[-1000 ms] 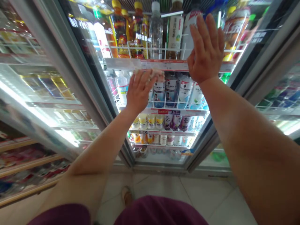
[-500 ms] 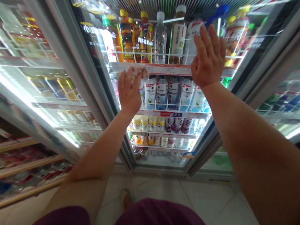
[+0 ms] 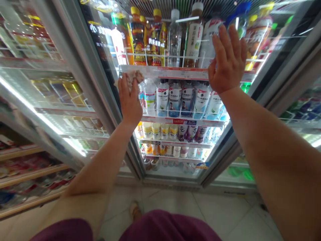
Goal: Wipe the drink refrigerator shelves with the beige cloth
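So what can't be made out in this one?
Head view:
Most of the cloth, covered by the left hand; gripped or merely pressed, unclear.
Label of the white bottle, behind the right hand.
Shelf price tags: too small.
Left fridge door contents: blurred by glare.

Cold white light pours from inside the tall glass-fronted drinks cooler (image 3: 175,72), brightest on its middle shelves. The clear glass door on the left (image 3: 57,100) is washed out by long glare streaks and milky reflections. The crumpled pale cloth (image 3: 132,77) under the left hand (image 3: 129,100) is softly blurred. Frames bow outward at the edges, near forearms swell large, and the pale tiled floor (image 3: 225,211) lies dimmer.
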`<move>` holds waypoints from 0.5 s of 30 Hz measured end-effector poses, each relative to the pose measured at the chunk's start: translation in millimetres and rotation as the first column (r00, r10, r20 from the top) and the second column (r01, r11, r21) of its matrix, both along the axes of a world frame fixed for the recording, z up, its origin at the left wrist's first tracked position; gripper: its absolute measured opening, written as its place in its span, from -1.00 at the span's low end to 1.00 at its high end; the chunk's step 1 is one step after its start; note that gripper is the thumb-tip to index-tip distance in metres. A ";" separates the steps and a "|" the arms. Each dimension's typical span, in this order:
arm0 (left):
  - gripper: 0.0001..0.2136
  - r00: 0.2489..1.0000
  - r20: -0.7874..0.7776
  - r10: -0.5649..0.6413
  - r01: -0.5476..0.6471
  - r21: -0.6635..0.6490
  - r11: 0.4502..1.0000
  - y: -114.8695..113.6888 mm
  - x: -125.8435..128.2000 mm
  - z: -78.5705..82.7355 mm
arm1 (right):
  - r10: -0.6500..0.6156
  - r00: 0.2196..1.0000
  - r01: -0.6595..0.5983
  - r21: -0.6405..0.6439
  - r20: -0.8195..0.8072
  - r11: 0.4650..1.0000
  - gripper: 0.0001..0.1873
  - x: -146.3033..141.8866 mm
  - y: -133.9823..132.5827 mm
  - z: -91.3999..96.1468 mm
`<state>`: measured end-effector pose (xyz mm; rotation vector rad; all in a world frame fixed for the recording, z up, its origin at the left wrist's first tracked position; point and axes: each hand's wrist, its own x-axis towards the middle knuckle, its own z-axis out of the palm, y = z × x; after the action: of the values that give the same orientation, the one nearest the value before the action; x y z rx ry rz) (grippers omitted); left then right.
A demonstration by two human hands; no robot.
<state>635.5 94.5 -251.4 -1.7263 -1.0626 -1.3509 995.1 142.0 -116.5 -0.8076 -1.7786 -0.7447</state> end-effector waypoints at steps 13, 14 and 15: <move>-0.50 1.000 0.028 0.001 0.000 -0.025 1.000 -9.7 -16.3 -22.9 | -0.015 1.000 0.014 0.019 0.018 1.000 -0.37 0.3 0.3 -0.9; -0.51 0.999 0.047 -0.016 0.018 -0.038 0.999 -9.6 -18.3 -19.7 | -0.011 1.000 0.011 0.011 0.019 1.000 -0.37 0.4 0.7 -0.7; -0.51 0.998 0.062 -0.029 0.033 -0.048 0.998 -10.0 -18.6 -20.9 | -0.006 1.000 0.006 0.007 0.020 1.000 -0.37 0.6 0.9 -0.5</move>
<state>616.9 84.5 -272.2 -1.7534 -1.1161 -1.4164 995.6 142.9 -117.0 -0.8031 -1.7909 -0.7650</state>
